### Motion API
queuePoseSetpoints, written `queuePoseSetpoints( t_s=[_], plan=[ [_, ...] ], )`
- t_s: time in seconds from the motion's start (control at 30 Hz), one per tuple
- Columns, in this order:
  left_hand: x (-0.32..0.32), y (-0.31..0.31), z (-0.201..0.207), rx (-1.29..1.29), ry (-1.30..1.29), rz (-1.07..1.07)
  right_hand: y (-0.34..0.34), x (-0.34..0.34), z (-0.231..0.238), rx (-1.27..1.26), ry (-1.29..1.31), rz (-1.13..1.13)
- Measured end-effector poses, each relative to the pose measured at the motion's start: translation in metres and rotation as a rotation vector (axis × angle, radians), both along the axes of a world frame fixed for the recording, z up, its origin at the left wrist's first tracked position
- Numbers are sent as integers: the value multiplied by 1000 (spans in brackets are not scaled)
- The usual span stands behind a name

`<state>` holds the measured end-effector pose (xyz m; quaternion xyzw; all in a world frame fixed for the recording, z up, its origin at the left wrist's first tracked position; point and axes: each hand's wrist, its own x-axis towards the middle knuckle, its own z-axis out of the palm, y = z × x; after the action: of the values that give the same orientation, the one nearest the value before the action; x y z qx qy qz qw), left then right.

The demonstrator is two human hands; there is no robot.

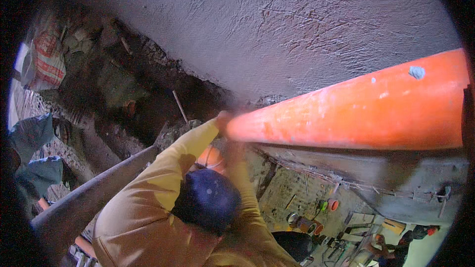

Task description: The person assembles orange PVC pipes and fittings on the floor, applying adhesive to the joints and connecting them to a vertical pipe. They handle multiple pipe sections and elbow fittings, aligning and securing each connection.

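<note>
Own hands: both out of view; cannot tell how far open either is or what they hold. Nearest visible hand is a co-worker's hand (223, 119), at the narrow-looking far end of the orange pipe (346, 106). Fingers blurred; it seems to be touching the pipe, though the grip cannot be made out. The co-worker's second sleeve (246, 180) runs up to just below the same end, its hand lost in blur.

Pipe slants across the right half of view, broad end toward the right rim, pale patch (417, 72) near that end. Below the pipe's far end: the co-worker's dark blue cap (210, 200), with a smaller orange item (212, 158) between cap and pipe.

Above the pipe: rough grey plaster (297, 15). Left of the pipe: dark rubble (111, 81) with a thin stick (180, 107); farther left, a red-and-white sack (49, 62). Lower left of the pipe: a grey pole (96, 183), sloping. Well below the pipe: an orange cup-like piece (333, 204), a bright green item (323, 204) beside it, and another person (391, 249).
</note>
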<state>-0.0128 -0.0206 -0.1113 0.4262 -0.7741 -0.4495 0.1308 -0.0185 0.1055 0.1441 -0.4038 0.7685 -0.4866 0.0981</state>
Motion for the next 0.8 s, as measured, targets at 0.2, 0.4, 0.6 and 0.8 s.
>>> queuePoseSetpoints(
  t_s=[0.2, 0.4, 0.6, 0.8],
  plan=[
    [12, 20, -27, -234, 152, -172, 18, -3, 5, 38, -1, 1],
    [45, 31, -7, -380, 42, -269, 31, 5, 23, 45, -22, -25],
    [27, 27, 80, -434, -128, -424, 48, -7, 53, 69, 72, -76],
    [45, 19, 52, -387, -72, -356, 24, -24, 17, -135, 408, -60]
  ],
)
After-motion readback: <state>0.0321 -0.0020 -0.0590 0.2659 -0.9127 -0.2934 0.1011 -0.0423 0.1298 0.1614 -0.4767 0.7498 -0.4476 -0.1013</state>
